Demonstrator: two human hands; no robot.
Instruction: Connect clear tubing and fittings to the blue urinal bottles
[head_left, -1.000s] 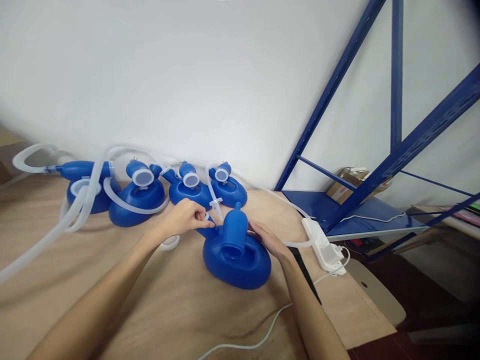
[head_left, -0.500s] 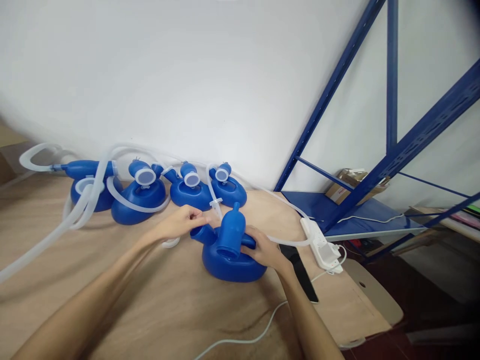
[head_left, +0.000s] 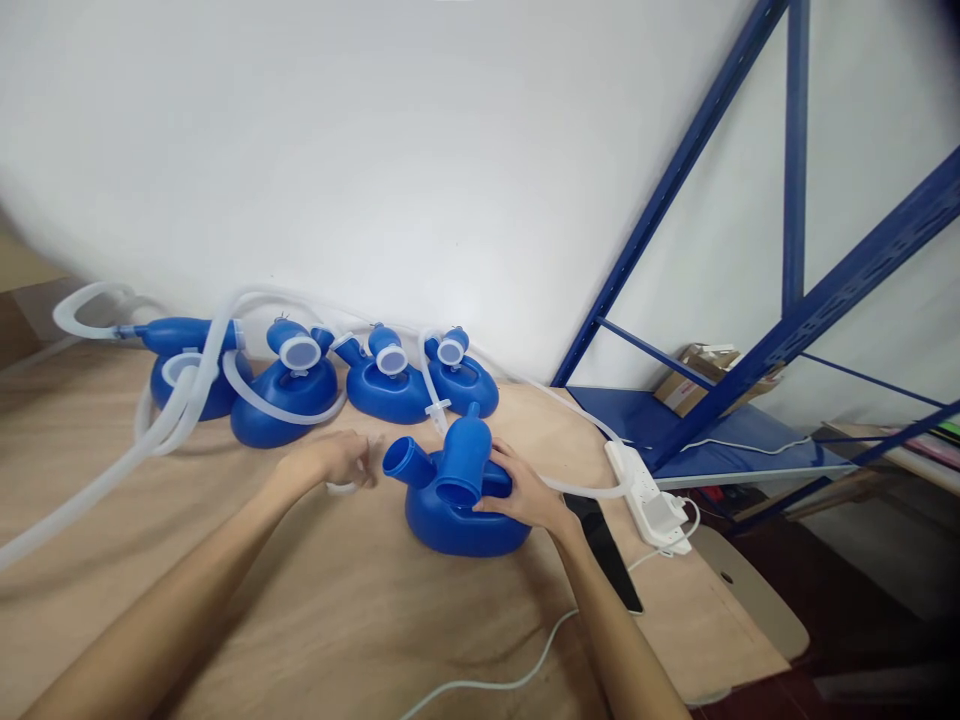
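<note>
Loosely curled, the left hand (head_left: 337, 460) hovers just beside the open spout of a rounded blue plastic bottle (head_left: 465, 530); blur hides whether its fingers pinch anything. Wrapped around the bottle's handle, the right hand (head_left: 521, 490) grips it from the right, thumb below the blue domed plastic cup (head_left: 463, 458) that lies tilted on top, its wide mouth facing the person. That bottle sits on the light wooden desk (head_left: 337, 620), in from the right edge. A flat black phone (head_left: 604, 550) lies beside the right forearm, and a white plastic power strip (head_left: 646, 498) runs near the right edge, a thin white cable (head_left: 540, 655) curving towards the person. Along the back edge, from the left corner to past the middle, stand four more blue bottles (head_left: 289, 405) with translucent flexible tubes (head_left: 180, 405). Beyond the back right corner is a blue metal shelf (head_left: 607, 408) holding a cardboard box (head_left: 682, 385).
</note>
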